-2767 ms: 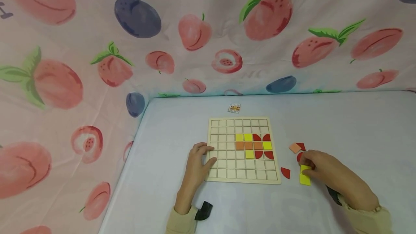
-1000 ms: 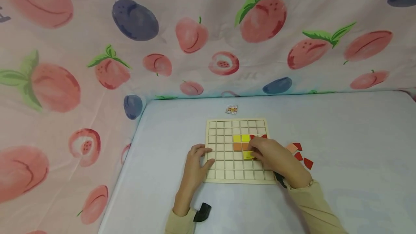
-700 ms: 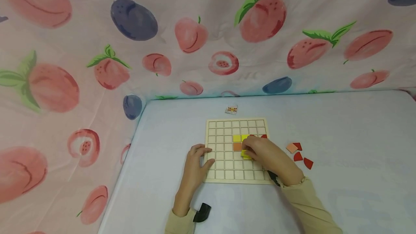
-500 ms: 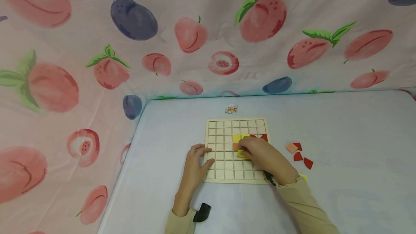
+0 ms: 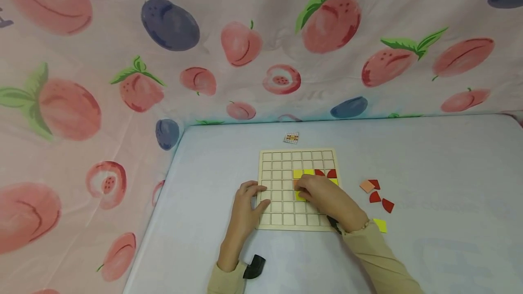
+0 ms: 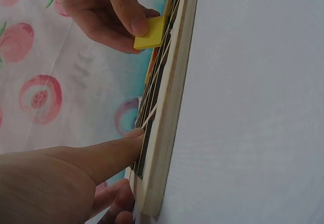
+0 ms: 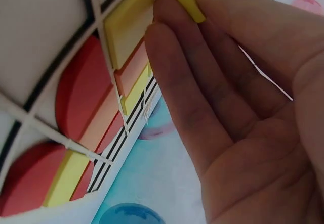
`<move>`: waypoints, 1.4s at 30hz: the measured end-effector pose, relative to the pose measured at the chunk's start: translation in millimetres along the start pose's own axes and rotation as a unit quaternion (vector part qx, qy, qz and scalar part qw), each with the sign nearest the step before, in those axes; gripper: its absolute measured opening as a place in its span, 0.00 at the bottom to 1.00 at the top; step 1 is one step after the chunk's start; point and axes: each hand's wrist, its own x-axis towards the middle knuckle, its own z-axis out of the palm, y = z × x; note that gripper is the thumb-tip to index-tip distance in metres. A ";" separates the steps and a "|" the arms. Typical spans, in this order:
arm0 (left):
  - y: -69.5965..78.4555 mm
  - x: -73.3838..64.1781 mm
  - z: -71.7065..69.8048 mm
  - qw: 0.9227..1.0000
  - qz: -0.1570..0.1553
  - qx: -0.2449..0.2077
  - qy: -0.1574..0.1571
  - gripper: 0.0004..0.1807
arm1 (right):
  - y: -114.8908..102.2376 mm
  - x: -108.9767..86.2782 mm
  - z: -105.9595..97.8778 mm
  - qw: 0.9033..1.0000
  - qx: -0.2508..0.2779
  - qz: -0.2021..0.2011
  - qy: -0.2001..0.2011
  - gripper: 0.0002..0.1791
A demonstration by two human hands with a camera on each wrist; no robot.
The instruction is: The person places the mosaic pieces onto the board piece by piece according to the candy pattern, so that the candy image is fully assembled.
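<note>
My right hand (image 5: 328, 196) pinches a yellow square tile (image 6: 152, 33) between thumb and fingers, close over the pale wooden grid board (image 5: 275, 218). In the head view it hides part of the coloured tiles laid there. Yellow squares (image 5: 298, 173) and red quarter-circle tiles (image 5: 332, 174) show in the cells around it. The right wrist view has an orange tile (image 7: 132, 62) beyond a yellow one (image 7: 126, 27). My left hand (image 5: 245, 208) rests at the board's left edge, fingers spread, the thumb (image 6: 119, 150) touching the rim.
Right of the board lie a loose orange square (image 5: 367, 186), several red quarter-circles (image 5: 387, 205) and a yellow square (image 5: 380, 225). A small printed card (image 5: 291, 138) is behind the board. Fruit-patterned cloth (image 5: 241, 44) rises at the back and left of the white table (image 5: 204, 162).
My right hand took a yellow tile from right of the board, brought it over the grid and slid leftward with it. The red pieces at the right shifted. My left hand stayed in place.
</note>
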 end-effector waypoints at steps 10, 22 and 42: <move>-0.2 -0.2 -0.2 1.000 0.001 0.000 -0.001 0.18 | -2.9 2.7 1.8 1.000 0.000 0.017 0.006 0.05; -0.5 -0.2 -0.9 1.000 0.003 0.004 0.000 0.17 | 2.0 5.0 5.3 1.000 -0.011 0.006 0.024 0.05; 0.7 0.8 -0.5 1.000 -0.003 0.003 -0.003 0.17 | 4.1 5.2 8.3 0.999 0.008 0.034 0.016 0.04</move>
